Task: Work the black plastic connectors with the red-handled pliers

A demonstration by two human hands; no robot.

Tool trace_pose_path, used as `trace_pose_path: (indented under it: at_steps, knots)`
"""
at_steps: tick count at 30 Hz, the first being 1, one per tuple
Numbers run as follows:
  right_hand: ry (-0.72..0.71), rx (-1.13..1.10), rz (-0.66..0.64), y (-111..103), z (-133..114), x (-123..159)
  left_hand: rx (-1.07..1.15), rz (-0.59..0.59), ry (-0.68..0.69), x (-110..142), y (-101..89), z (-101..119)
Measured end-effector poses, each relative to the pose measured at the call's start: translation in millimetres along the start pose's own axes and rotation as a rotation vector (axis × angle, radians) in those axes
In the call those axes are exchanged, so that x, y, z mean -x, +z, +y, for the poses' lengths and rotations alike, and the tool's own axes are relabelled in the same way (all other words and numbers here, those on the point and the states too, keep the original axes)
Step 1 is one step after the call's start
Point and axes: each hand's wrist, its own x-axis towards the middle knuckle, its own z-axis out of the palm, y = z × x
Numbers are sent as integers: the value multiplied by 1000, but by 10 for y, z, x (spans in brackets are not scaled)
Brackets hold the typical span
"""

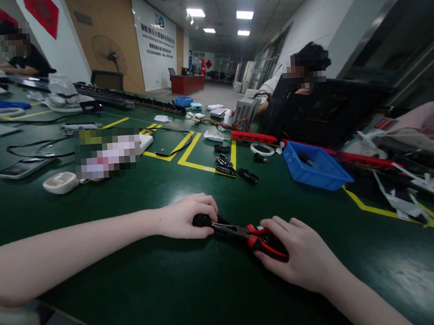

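Note:
Red-and-black-handled pliers (pixel 238 231) are gripped by my right hand (pixel 294 248), its fingers wrapped round the handles. The long jaws point left, up to a small black part (pixel 202 220) that my left hand (pixel 191 215) pinches between thumb and fingers. My fingers cover much of this part, so its kind is unclear. Both hands are just over the green table (pixel 151 284). Beyond them lie several small black pieces (pixel 225 164), some within a yellow tape outline (pixel 198 167).
A blue bin (pixel 315 168) with dark items stands at right, near red strips (pixel 254 137) and a white ring (pixel 262 150). A phone (pixel 26 167) and a white case (pixel 60 183) lie at left. Two people (pixel 30 56) sit across the table, one behind a black panel (pixel 317 112).

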Motion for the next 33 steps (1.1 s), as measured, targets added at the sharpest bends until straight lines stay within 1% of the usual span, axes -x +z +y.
trace_pose_path:
  at_steps: [7,12,15,22,25,29,33]
  knots:
    - [-12,22,30,42,16,17,-6,6,15,-6,1,-3]
    - [-29,53,119,94,48,24,5,13,9,-4,-2,-4]
    - [-27,29,143,111,48,24,10,16,6,-5,-1,-2]
    - [21,-57,98,87,-10,10,4,12,5,-13,-6,-1]
    - [20,-47,74,73,5,9,-26,1,13,-13,-10,6]
    - [1,-19,66,60,45,12,-120,-31,18,0,-8,23]
    - [-15,6,62,57,63,15,-146,-25,22,21,-1,34]
